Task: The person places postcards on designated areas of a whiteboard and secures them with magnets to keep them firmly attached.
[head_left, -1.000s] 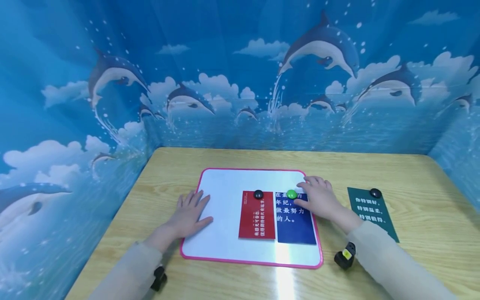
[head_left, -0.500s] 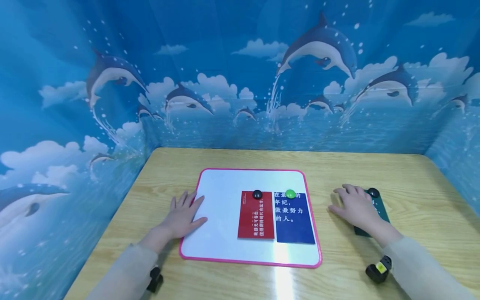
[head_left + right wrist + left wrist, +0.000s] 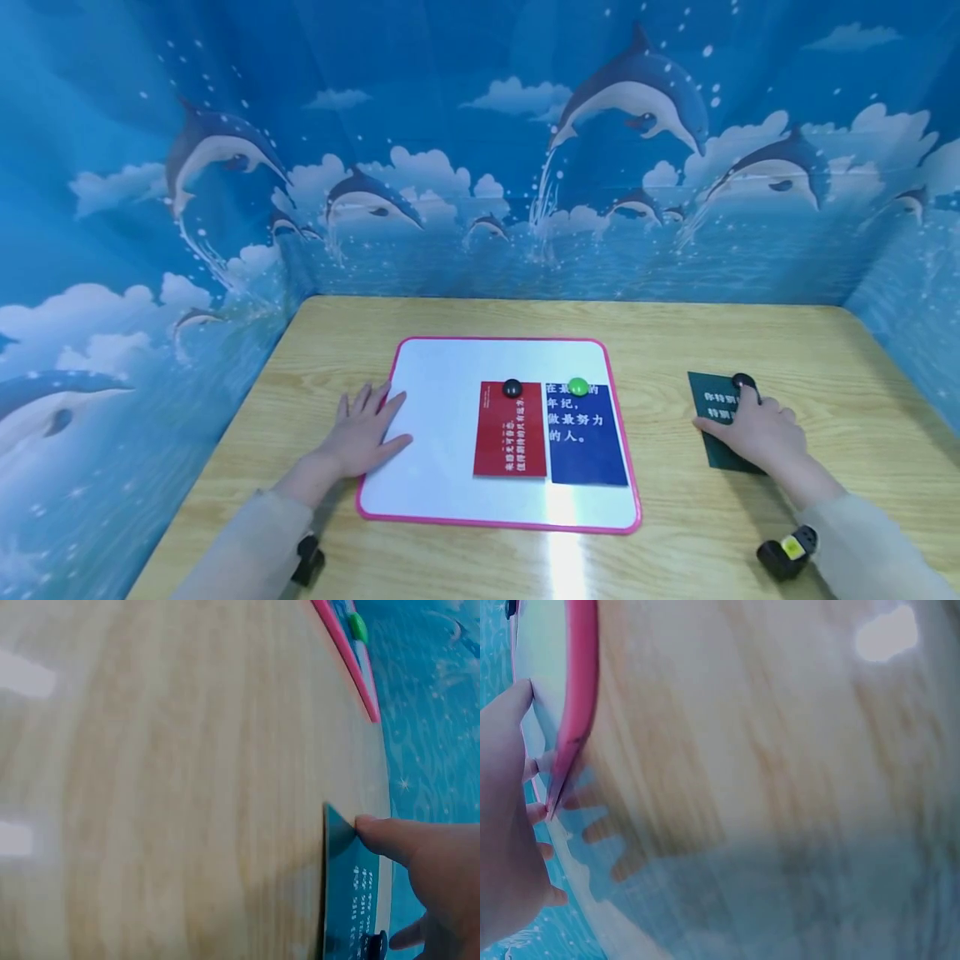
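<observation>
My left hand (image 3: pixel 352 437) lies with spread fingers over the left edge of a whiteboard (image 3: pixel 427 392) with a pink rim, also visible in the left wrist view. On the board lie a red card (image 3: pixel 498 442) with a black round magnet (image 3: pixel 512 388) and a blue card (image 3: pixel 588 462) with a green round magnet (image 3: pixel 578 387). To the right, my right hand (image 3: pixel 768 429) is over a dark green card (image 3: pixel 705 392). Its index finger reaches another black magnet (image 3: pixel 742 381) at the card's top. The thumb lies at the card's left side; my hand hides the lower right part.
A wooden table (image 3: pixel 660 333) bears everything. Behind and at the sides hangs a blue curtain (image 3: pixel 465 258) printed with dolphins. A black wrist device (image 3: pixel 786 554) sits below my right wrist, another (image 3: pixel 307 560) below my left.
My right hand has moved right, from beside the green magnet and blue card to the dark green card and its black magnet. My left hand has stayed nearly still on the board's edge.
</observation>
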A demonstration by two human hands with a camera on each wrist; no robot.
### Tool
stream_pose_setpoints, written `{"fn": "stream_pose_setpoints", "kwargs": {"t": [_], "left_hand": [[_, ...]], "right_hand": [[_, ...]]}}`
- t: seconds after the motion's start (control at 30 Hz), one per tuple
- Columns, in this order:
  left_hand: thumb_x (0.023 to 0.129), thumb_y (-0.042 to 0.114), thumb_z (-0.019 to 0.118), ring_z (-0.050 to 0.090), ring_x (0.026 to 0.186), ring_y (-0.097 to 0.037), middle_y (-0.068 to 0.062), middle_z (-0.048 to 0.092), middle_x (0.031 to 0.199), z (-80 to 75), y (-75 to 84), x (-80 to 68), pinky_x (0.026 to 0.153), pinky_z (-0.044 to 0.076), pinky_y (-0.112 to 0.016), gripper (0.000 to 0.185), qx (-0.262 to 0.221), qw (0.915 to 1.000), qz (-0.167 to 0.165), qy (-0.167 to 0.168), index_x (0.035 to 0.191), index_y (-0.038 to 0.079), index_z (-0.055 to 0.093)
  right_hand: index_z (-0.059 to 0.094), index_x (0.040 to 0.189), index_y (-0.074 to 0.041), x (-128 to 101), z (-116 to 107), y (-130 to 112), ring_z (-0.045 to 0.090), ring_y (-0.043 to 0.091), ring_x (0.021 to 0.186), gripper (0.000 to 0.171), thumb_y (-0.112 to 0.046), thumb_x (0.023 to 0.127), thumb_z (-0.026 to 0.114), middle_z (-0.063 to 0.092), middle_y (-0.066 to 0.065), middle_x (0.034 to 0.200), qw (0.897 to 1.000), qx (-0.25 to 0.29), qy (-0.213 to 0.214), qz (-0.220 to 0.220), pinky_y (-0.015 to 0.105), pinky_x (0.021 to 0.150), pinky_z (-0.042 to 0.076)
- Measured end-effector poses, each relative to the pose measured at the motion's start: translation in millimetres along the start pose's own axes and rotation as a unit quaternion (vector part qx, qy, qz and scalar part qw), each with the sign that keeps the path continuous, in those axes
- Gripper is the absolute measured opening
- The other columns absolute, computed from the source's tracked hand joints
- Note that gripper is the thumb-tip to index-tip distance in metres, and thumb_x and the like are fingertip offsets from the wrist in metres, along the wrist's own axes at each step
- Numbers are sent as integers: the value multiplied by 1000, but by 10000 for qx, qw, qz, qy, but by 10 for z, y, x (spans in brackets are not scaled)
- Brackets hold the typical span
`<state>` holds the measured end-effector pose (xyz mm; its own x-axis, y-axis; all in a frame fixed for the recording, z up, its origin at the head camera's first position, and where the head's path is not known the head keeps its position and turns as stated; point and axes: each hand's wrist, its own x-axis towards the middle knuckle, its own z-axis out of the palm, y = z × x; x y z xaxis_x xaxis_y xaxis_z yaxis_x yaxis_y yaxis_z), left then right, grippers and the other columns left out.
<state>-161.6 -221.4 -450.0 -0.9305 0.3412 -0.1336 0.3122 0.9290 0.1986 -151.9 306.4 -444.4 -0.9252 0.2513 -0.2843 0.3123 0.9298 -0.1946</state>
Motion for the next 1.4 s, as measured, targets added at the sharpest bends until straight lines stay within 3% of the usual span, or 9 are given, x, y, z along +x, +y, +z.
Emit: {"fn": "stream_pose_setpoints", "kwargs": {"t": [0.17, 0.53, 0.87, 1.17, 1.4], "left_hand": [[92, 52, 47, 12, 140, -49, -22, 21, 153, 5, -3, 10, 106, 6, -71, 69, -36, 10000, -8, -9, 146, 10, 32], [92, 49, 47, 12, 140, -49, -23, 20, 153, 19, -2, -7, 106, 6, -71, 69, -55, 10000, 33, 34, 146, 10, 31], [93, 49, 48, 11, 140, -49, -23, 20, 153, -11, 11, -3, 107, 5, -71, 69, -58, 10000, 14, -31, 146, 9, 31], [92, 52, 47, 9, 141, -47, -21, 18, 154, 37, -29, 25, 108, 4, -70, 71, -37, 10000, -33, -43, 147, 11, 29], [92, 51, 47, 10, 141, -48, -21, 18, 154, 24, -4, 16, 108, 4, -70, 70, -24, 9999, -68, -84, 147, 11, 30]], "right_hand": [[9, 138, 21, 43, -69, 81, 30, 64, 106, 125, -69, 71, 63, 23, 54, 123, 9987, 263, -229, 377, 63, 76, 40], [10, 141, 15, 130, -164, 154, 26, 59, 103, 122, -53, 65, 78, 19, 52, 124, 9922, 1078, -371, 507, 61, 78, 34], [6, 144, 10, 152, -185, 135, 23, 56, 107, 109, -35, 74, 77, 18, 49, 125, 9836, 1461, -503, 928, 64, 86, 33], [13, 140, 16, 174, -186, 119, 27, 53, 103, 100, -31, 76, 75, 21, 47, 123, 9846, 1463, -555, 779, 62, 87, 34], [12, 141, 15, 180, -181, 165, 34, 53, 111, 93, -21, 79, 71, 18, 47, 132, 9771, 1882, -730, 667, 61, 95, 37]]}}
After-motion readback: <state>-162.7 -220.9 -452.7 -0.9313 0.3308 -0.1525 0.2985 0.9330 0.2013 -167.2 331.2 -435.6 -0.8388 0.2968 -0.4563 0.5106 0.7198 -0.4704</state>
